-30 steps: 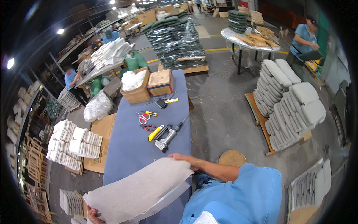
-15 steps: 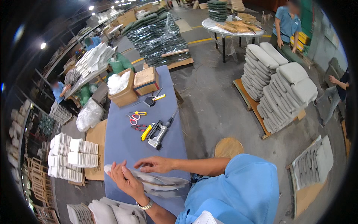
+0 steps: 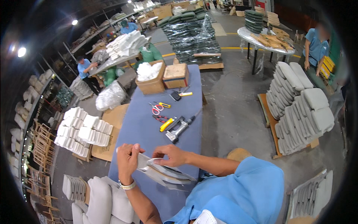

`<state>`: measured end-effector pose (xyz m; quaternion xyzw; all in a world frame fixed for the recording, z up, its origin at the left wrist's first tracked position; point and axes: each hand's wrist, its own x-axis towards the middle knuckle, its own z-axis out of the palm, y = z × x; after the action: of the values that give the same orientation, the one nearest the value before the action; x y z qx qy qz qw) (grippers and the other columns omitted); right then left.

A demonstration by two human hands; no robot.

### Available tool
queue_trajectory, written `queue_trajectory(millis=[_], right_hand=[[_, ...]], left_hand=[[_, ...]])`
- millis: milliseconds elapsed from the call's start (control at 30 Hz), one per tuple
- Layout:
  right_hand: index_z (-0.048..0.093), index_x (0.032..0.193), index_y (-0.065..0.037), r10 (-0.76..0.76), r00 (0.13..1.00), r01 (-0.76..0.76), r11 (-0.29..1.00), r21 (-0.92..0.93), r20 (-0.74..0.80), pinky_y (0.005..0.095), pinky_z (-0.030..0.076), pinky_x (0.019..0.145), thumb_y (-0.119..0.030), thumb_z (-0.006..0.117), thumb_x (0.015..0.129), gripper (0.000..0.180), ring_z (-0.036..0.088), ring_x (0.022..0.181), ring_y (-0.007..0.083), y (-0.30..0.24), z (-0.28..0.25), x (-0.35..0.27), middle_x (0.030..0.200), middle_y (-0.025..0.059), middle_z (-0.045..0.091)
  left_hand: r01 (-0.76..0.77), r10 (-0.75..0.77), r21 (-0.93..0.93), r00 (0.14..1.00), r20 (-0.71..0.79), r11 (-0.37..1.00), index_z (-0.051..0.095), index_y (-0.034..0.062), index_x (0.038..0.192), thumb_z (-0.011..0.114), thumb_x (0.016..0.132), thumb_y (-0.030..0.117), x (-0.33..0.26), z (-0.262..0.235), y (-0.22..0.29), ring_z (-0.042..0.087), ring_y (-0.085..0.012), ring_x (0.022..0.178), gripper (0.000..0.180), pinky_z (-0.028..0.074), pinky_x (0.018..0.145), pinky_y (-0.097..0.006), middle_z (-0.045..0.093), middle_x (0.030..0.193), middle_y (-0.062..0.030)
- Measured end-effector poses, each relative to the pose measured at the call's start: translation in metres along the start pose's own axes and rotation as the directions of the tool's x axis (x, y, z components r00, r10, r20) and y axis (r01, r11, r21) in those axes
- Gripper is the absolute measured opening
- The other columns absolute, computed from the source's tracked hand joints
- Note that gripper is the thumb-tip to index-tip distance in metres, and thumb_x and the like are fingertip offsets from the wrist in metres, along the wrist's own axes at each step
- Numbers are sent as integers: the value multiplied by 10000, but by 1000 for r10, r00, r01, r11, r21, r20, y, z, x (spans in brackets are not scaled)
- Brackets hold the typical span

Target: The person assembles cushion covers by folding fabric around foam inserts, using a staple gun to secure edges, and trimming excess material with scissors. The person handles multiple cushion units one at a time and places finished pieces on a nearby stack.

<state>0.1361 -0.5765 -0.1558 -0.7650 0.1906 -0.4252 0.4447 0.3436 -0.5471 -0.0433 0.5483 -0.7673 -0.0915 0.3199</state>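
Observation:
My left hand and my right hand both grip the upper edge of a folded grey fabric cover that lies on the near end of a long blue-covered table. The cover's layers spread out flat toward me below my hands. A metal watch is on my left wrist. Just beyond my hands on the table lie a pneumatic staple gun with its hose, a yellow-handled tool and red-handled scissors.
Cardboard boxes stand at the table's far end. Grey cushions are stacked on a pallet at right, white foam pads at left, grey cushions by my left elbow. Other people work at benches farther off.
The large grey sheet I held spread out a second ago is folded down onto the table. Both hands have come together at its top edge.

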Motion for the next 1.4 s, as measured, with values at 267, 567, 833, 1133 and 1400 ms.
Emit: queue_trajectory(millis=[267, 567, 833, 1133, 1400], right_hand=[[668, 821, -34, -154, 986, 161, 979, -126, 66, 428, 448, 591, -347, 632, 1011, 368, 568, 612, 309, -18, 10, 36, 689, 131, 599], [667, 925, 6, -184, 983, 171, 854, 492, -22, 408, 504, 840, -356, 474, 1096, 444, 636, 897, 244, 7, -3, 55, 959, 123, 660], [715, 764, 19, -75, 860, -125, 929, 350, 505, 323, 504, 694, -346, 424, 1105, 578, 623, 708, 184, -5, 47, 141, 774, 105, 703], [707, 689, -6, 55, 961, -60, 998, 12, 271, 333, 449, 574, -385, 481, 1071, 584, 570, 590, 158, -22, 139, 147, 641, 91, 652], [708, 799, 7, 9, 923, -76, 984, 159, 385, 324, 498, 666, -367, 369, 1088, 582, 616, 647, 188, -8, 157, 126, 750, 93, 697]], left_hand=[[-55, 30, -90, 966, -256, 994, 739, 95, 649, 512, 1049, 289, 6, 16, -14, 424, -234, 617, 498, 357, 747, -394, 464, 557, -53], [-189, 112, -163, 913, -392, 968, 723, 77, 679, 562, 927, 197, -31, 23, 0, 602, -197, 710, 319, 415, 979, -443, 669, 691, -41], [-281, 221, -409, 957, -189, 868, 735, 93, 676, 704, 880, 181, -66, 6, 19, 688, -210, 822, 224, 444, 1004, -431, 707, 725, -23], [311, -295, -36, 850, -437, 950, 676, 61, 1279, 761, 894, 207, -141, -28, 53, 618, -325, 1276, 421, 441, 1127, -509, 656, 1329, -126], [763, -663, 32, 580, -474, 645, 345, -40, 1490, 724, 921, 378, -176, -5, 64, 714, -384, 876, 802, 596, 646, -453, 638, 1153, -275]])
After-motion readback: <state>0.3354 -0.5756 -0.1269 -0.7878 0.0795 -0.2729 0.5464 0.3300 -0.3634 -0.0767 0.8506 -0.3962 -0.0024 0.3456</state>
